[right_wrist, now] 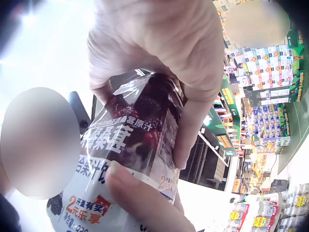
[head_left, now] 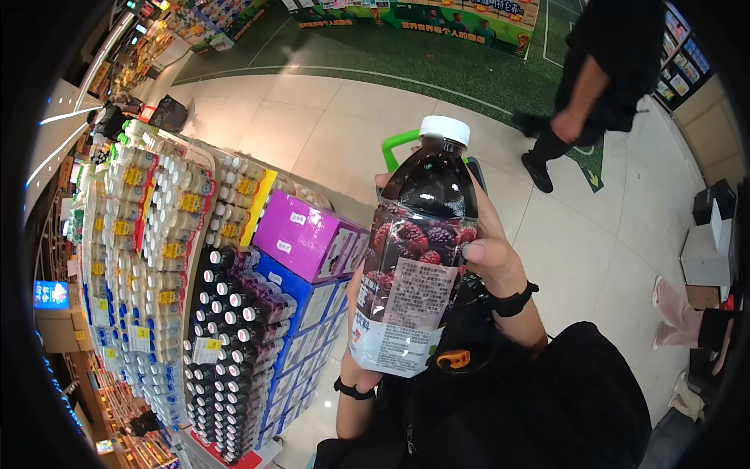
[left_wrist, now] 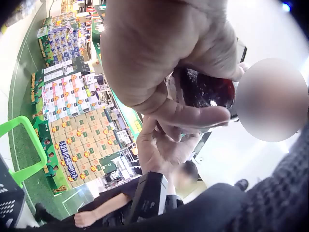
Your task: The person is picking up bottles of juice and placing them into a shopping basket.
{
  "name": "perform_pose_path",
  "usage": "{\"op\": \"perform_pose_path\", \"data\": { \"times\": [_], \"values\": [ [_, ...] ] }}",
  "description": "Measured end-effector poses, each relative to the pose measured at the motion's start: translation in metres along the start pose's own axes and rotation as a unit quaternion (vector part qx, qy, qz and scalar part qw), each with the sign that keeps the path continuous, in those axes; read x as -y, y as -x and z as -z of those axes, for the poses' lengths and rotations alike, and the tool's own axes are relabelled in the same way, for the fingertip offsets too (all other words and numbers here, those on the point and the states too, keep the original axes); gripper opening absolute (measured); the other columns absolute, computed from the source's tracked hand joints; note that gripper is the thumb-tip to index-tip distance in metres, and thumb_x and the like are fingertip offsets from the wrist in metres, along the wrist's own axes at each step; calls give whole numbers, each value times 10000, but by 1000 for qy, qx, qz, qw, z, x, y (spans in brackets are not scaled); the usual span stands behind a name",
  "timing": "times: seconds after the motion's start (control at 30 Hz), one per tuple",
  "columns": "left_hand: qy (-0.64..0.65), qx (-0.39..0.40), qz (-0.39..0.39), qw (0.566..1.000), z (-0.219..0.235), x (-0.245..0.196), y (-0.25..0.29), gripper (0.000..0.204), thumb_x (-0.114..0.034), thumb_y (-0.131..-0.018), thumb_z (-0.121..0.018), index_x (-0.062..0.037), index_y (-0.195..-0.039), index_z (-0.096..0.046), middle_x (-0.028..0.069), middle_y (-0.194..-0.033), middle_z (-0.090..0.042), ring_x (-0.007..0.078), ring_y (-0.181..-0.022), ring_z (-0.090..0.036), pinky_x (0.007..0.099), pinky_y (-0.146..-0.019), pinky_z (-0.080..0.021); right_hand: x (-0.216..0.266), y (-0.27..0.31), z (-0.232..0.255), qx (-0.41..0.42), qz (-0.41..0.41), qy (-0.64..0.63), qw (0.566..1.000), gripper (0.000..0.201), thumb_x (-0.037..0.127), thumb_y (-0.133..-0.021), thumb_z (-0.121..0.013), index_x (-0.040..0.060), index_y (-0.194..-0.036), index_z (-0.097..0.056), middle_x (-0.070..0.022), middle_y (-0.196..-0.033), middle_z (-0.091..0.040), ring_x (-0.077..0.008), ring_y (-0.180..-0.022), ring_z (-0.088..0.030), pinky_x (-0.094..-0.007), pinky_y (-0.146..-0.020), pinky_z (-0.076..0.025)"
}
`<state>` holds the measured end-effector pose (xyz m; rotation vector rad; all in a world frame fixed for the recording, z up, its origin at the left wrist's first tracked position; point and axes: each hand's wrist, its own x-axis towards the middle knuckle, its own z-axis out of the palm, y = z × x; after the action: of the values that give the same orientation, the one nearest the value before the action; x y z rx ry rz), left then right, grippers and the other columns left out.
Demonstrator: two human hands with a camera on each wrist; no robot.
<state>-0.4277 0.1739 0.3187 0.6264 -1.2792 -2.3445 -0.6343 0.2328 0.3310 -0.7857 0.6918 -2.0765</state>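
One dark juice bottle is being held up in front of the person's chest, upright and tipping slightly to the person's left, and two hands are sharing it. It is wearing one white cap and one wrap label showing berries above a white band of print. The right hand is wrapping around the upper body of the bottle from behind, its thumb lying along the right edge of the label; in the right wrist view the fingers are curling over the label, so that hand is clasping the bottle firmly. The left hand is supporting the bottle at its base, mostly hidden behind the label; the left wrist view is showing its fingers curving under the dark bottom, gripping it too.

Each wrist is carrying one black band. Beside the person, one shelf display is standing packed with too many white-capped bottles to count, with one purple carton resting on a stack of blue cartons. One green cart handle is poking out behind the bottle. One passer-by in black is walking across the pale tiled floor.
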Motion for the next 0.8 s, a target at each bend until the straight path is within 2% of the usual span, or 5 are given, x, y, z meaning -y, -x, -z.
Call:
{"op": "perform_pose_path", "data": {
  "times": [0.13,0.37,0.47,0.53,0.8],
  "values": [
    [12,109,-46,993,15,5,4,1189,-624,-700,-806,-104,-1571,-186,199,-1545,-346,383,-1429,-335,551,-1149,-338,2,-1,-3,0,7,24,1000,1154,497,-670,-834,-6,-1509,-222,-343,-1393,-455,-397,-1185,-602,-487,-998,-517],
    [0,-19,45,999,18,6,5,1423,-709,-507,-868,68,-1518,-236,201,-1527,-344,285,-1397,-391,416,-1148,-313,-1,-2,-3,1,3,18,1000,1229,537,-630,-894,3,-1506,-219,-300,-1397,-464,-383,-1180,-598,-544,-982,-525],
    [-189,4,-170,967,6,-8,-6,1491,-712,-436,-891,97,-1504,-235,228,-1472,-422,294,-1343,-470,422,-1119,-362,4,-2,-7,-1,17,72,997,1081,430,-728,-860,-9,-1501,-246,-237,-1383,-492,-302,-1226,-565,-472,-1029,-488],
    [-262,-6,-197,945,6,-16,-5,1493,-698,-424,-902,88,-1506,-240,233,-1425,-474,295,-1293,-522,419,-1085,-402,23,-4,-20,-79,-73,116,987,895,235,-800,-820,-43,-1472,-298,-128,-1326,-521,-176,-1228,-508,-329,-1059,-394],
    [-341,-15,-232,911,-2,-27,-9,1463,-577,-332,-978,73,-1473,-335,200,-1271,-623,263,-1128,-652,373,-958,-512,6,-6,-11,-76,-28,109,991,809,207,-801,-812,-24,-1436,-366,-111,-1252,-577,-167,-1154,-557,-326,-1017,-431]
  ]
}}
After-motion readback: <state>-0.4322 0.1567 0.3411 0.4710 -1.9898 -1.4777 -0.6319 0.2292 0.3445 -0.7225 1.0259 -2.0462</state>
